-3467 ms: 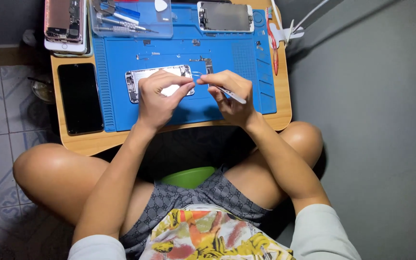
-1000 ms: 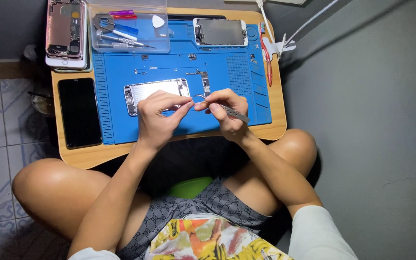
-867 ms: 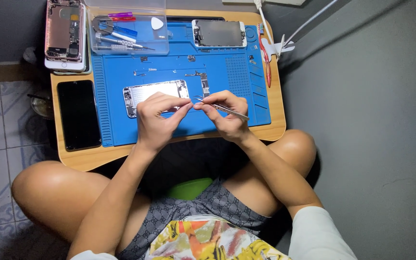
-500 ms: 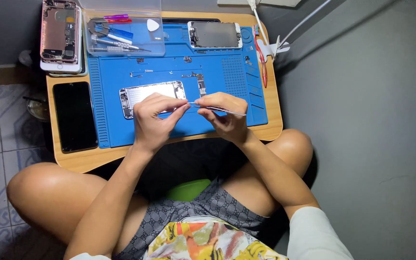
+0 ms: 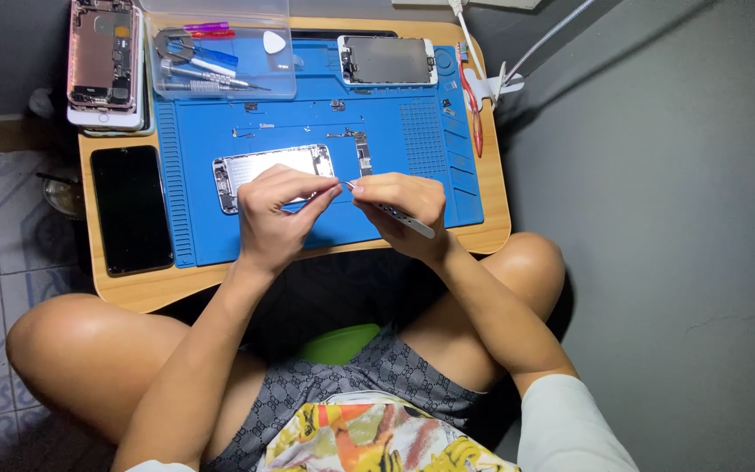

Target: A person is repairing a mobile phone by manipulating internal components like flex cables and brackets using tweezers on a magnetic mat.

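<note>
Left hand [image 5: 274,212] was curled above the near middle of the blue silicone repair mat [image 5: 395,149], thumb and forefinger pinched shut; whatever sat between them was too small to make out. Right hand [image 5: 404,210] was closed around slim silver tweezers [image 5: 392,209], tips pointing left and almost meeting the left fingertips [image 5: 332,186], handle end sticking out toward the bench's near right. Both hands hovered just above the mat, close together.

Opened silver phone shell [image 5: 268,166] lay flat on the mat just beyond the left hand, partly covered by its fingers. Narrow circuit strip [image 5: 363,153] lay just right of the shell.

Mat covered most of the small wooden bench [image 5: 146,284]. Black phone [image 5: 130,208] lay face up on the bench's left edge, off the mat. Stack of opened phones [image 5: 105,61] sat at the far left corner. Clear plastic tray [image 5: 220,52] with screwdrivers and a white pick sat on the mat's far left. Detached screen assembly [image 5: 388,60] lay at the far edge, right of the tray. Red-handled tool [image 5: 474,122] lay along the mat's right edge.
</note>
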